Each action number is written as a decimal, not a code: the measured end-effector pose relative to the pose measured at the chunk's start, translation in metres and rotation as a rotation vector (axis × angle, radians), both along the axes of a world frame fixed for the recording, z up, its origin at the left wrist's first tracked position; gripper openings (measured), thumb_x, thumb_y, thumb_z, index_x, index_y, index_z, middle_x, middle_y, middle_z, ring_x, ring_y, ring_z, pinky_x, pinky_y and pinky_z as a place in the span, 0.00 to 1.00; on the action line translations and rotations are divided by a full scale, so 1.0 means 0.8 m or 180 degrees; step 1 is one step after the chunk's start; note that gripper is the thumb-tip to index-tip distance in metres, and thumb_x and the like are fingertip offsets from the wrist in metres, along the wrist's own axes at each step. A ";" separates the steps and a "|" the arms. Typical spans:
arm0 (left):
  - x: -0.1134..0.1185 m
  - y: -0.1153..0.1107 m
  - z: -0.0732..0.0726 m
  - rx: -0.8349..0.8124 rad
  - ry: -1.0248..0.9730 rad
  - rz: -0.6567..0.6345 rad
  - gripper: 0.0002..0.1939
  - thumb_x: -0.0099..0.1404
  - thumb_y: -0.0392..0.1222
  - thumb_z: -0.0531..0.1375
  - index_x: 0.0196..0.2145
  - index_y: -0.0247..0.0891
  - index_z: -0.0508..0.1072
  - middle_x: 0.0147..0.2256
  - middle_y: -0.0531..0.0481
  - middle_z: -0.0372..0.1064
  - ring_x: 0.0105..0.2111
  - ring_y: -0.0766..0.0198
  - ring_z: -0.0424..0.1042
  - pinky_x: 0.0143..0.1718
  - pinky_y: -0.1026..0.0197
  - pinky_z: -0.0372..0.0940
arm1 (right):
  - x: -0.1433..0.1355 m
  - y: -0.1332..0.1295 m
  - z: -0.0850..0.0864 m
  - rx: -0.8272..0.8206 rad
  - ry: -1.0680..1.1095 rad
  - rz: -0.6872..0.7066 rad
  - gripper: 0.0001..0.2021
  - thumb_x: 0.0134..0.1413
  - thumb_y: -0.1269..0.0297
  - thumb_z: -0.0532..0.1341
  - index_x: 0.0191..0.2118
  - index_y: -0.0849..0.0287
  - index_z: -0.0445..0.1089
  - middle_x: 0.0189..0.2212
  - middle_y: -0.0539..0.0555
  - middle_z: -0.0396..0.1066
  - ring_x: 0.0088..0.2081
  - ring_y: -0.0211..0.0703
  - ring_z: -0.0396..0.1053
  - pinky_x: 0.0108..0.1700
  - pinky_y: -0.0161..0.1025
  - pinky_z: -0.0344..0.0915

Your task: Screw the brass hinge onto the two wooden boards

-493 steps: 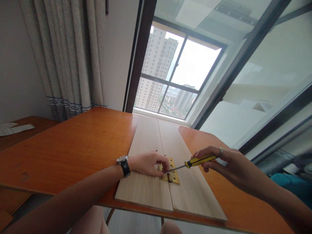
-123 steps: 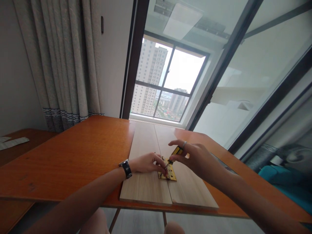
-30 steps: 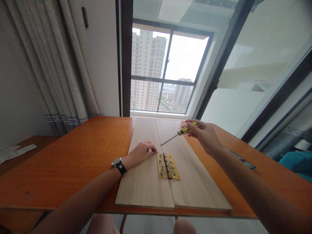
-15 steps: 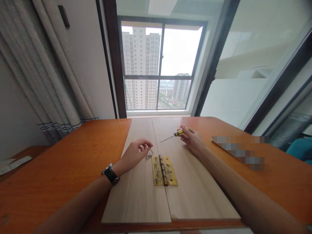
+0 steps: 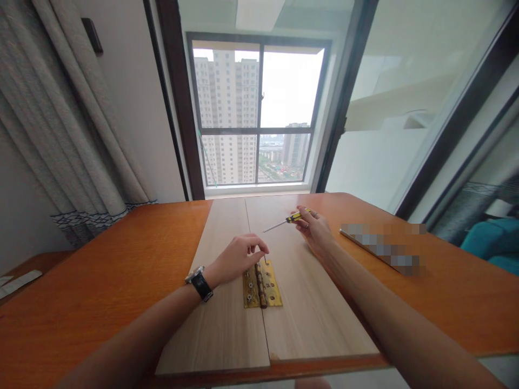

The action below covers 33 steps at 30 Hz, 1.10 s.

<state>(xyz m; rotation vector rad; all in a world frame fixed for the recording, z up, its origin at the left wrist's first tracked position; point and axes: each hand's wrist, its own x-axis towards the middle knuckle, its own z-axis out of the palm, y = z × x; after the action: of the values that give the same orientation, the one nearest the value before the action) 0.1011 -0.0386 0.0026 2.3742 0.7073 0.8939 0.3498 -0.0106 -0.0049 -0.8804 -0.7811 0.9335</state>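
Since half a second ago our left hand (image 5: 239, 256) is moving from beside the hinge to its top edge, now pinching a small screw (image 5: 265, 259) between thumb and forefinger and standing it point-down on the brass hinge (image 5: 261, 277), at the right leaf's upper corner; the loose screw that was lying on the board beside the hinge is no longer showing there. We are judging this as the next screw being set into a hole, with driving not yet begun. Our right hand (image 5: 314, 229) is staying well apart from the hinge, further back on the right board, and is resting low with its grip closed around the yellow-and-black handle of the screwdriver (image 5: 286, 220); the shaft is pointing left toward the seam, tip clear of the wood as far as we can tell. Left wrist is wearing a watch (image 5: 198, 281) and the forearm is coming in from lower left, hand arched, other fingers curled. The hinge is lying flat across the seam between the two pale boards (image 5: 227, 319), which are sitting side by side on the orange wooden surface (image 5: 101, 281). A blurred flat item (image 5: 381, 248) is lying on the surface to the right, well clear of both hands.
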 end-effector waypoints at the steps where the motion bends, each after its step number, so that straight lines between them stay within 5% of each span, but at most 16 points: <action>1: 0.000 -0.001 0.000 -0.0006 0.0057 0.0000 0.08 0.62 0.32 0.58 0.34 0.37 0.78 0.34 0.50 0.73 0.31 0.66 0.66 0.35 0.64 0.62 | 0.000 -0.001 0.002 0.0017 0.0003 0.0003 0.18 0.39 0.55 0.75 0.34 0.58 0.72 0.29 0.52 0.79 0.26 0.39 0.77 0.18 0.28 0.63; 22: 0.007 -0.007 -0.009 0.0192 0.0186 -0.0056 0.08 0.64 0.32 0.55 0.35 0.38 0.75 0.36 0.49 0.73 0.35 0.64 0.70 0.37 0.63 0.63 | 0.012 -0.007 0.024 0.0486 -0.0067 -0.0023 0.21 0.38 0.49 0.74 0.36 0.53 0.73 0.30 0.47 0.78 0.27 0.35 0.74 0.22 0.29 0.66; 33: 0.010 -0.003 -0.013 -0.0321 0.0022 0.0069 0.11 0.58 0.32 0.57 0.36 0.41 0.58 0.34 0.55 0.71 0.30 0.67 0.62 0.36 0.63 0.61 | -0.007 -0.028 0.045 0.0735 -0.0850 0.0107 0.21 0.47 0.48 0.69 0.42 0.56 0.73 0.29 0.50 0.76 0.26 0.36 0.68 0.25 0.34 0.63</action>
<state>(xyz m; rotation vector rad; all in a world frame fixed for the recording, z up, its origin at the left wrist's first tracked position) 0.1089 -0.0413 -0.0079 2.2858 0.7639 0.8394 0.3439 -0.0326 0.0308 -0.7988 -1.1130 0.7448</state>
